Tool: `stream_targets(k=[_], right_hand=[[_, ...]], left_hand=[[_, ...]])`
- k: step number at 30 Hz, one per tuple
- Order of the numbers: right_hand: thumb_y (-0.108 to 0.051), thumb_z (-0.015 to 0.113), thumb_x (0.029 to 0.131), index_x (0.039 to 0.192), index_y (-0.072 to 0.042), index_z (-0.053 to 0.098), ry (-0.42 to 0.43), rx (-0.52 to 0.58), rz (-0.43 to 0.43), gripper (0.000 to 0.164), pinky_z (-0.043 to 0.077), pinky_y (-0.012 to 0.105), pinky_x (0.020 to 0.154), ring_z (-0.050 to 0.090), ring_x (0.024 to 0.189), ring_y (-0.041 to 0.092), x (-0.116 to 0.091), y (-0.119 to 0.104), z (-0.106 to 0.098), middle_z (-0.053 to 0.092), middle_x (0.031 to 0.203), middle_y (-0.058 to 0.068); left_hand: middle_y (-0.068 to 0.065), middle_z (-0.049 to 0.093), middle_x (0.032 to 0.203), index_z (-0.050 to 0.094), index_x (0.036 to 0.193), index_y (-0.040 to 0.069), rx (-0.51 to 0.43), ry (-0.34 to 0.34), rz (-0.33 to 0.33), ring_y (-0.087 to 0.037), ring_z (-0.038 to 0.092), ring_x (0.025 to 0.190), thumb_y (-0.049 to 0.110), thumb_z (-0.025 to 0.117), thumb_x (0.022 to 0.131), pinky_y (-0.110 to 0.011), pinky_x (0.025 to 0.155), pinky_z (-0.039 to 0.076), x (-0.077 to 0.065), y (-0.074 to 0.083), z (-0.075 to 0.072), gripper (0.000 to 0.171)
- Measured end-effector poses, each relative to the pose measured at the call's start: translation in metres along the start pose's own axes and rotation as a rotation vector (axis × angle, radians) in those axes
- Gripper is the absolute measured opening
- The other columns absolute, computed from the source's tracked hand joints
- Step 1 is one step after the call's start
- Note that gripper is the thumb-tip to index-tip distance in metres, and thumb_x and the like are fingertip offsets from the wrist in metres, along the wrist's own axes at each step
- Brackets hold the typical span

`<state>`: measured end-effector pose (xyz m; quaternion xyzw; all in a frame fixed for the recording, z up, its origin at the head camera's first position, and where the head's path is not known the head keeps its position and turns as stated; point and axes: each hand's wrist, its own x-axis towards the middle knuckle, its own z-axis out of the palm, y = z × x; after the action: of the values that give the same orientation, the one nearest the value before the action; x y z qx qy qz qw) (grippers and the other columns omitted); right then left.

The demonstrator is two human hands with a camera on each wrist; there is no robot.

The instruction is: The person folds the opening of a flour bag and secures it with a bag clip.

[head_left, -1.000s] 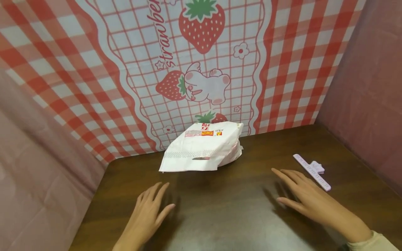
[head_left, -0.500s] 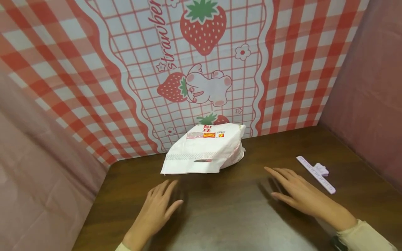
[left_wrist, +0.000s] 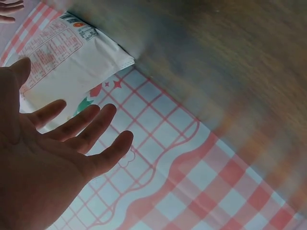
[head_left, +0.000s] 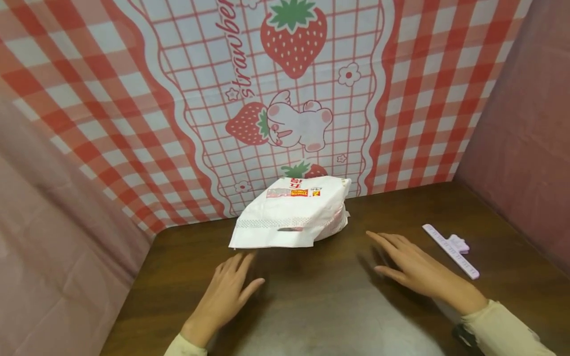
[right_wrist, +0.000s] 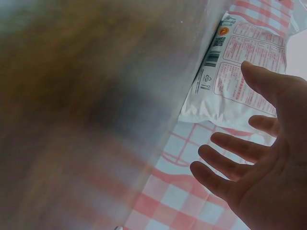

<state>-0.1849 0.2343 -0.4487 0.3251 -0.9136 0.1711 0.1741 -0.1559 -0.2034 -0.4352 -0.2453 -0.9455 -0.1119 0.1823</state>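
Note:
A white printed bag (head_left: 285, 212) with a punched handle slot lies at the back of the dark wooden table, its handle edge toward me. Just in front of its left corner, my left hand (head_left: 224, 294) is held with fingers spread and nothing in it. My right hand (head_left: 411, 269) hovers to the bag's right, fingers extended and also holding nothing. Both wrist views show the bag's side with red print and a barcode; the left wrist view has the left hand (left_wrist: 62, 148) before it, the right wrist view the right hand (right_wrist: 259, 139).
To the right of my right hand lies a pale purple bar-shaped clip (head_left: 451, 249) on the table (head_left: 320, 306). A red-and-white strawberry cloth (head_left: 294, 84) hangs behind the table. Pink drapes (head_left: 516, 123) close off both sides.
Both hands have moved inward, the left one rightward and the right one leftward, toward the bag. The camera view has shifted slightly; bag and clip rest where they were on the table.

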Motion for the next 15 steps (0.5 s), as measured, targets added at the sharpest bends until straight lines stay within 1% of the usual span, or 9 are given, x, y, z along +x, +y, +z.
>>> stream_targets(k=[4,8,10,13,15], right_hand=[[-0.028,0.079,0.085,0.152,-0.011,0.039,-0.020,0.010,-0.004,0.080,0.048,0.054,0.094,0.052,0.124,0.032,0.003,0.002,0.006,0.052,0.140,0.012],[-0.029,0.078,0.087,0.153,-0.011,0.038,-0.025,0.017,-0.001,0.080,0.047,0.053,0.096,0.051,0.125,0.032,0.007,0.003,0.010,0.051,0.142,0.012],[-0.030,0.078,0.087,0.152,-0.009,0.038,-0.019,0.014,-0.002,0.079,0.047,0.054,0.097,0.051,0.126,0.032,0.013,0.005,0.011,0.051,0.142,0.012],[-0.029,0.077,0.087,0.152,-0.007,0.038,-0.007,0.013,-0.008,0.078,0.046,0.056,0.098,0.050,0.126,0.035,0.023,0.009,0.010,0.051,0.142,0.015],[-0.028,0.078,0.087,0.151,-0.006,0.038,0.004,0.011,-0.007,0.079,0.045,0.057,0.098,0.050,0.126,0.036,0.031,0.012,0.008,0.051,0.141,0.017]], left_hand=[[-0.016,0.057,0.128,0.046,0.144,0.007,-0.007,-0.014,0.000,-0.037,0.056,0.118,0.040,0.068,0.093,-0.058,0.095,0.046,0.001,0.004,0.006,0.064],[-0.015,0.053,0.137,0.041,0.149,0.010,-0.014,-0.031,0.001,-0.035,0.054,0.122,0.042,0.066,0.094,-0.057,0.095,0.047,0.003,0.005,0.012,0.068],[-0.014,0.051,0.140,0.040,0.150,0.010,-0.006,-0.026,0.012,-0.035,0.054,0.124,0.042,0.066,0.095,-0.057,0.093,0.048,0.007,0.003,0.013,0.069],[-0.015,0.051,0.140,0.039,0.151,0.009,-0.002,-0.002,0.038,-0.034,0.054,0.124,0.041,0.066,0.095,-0.056,0.091,0.049,0.015,0.000,0.014,0.070],[-0.016,0.051,0.140,0.037,0.152,0.007,0.003,0.007,0.059,-0.035,0.054,0.124,0.042,0.064,0.096,-0.056,0.093,0.048,0.021,-0.001,0.015,0.071]])
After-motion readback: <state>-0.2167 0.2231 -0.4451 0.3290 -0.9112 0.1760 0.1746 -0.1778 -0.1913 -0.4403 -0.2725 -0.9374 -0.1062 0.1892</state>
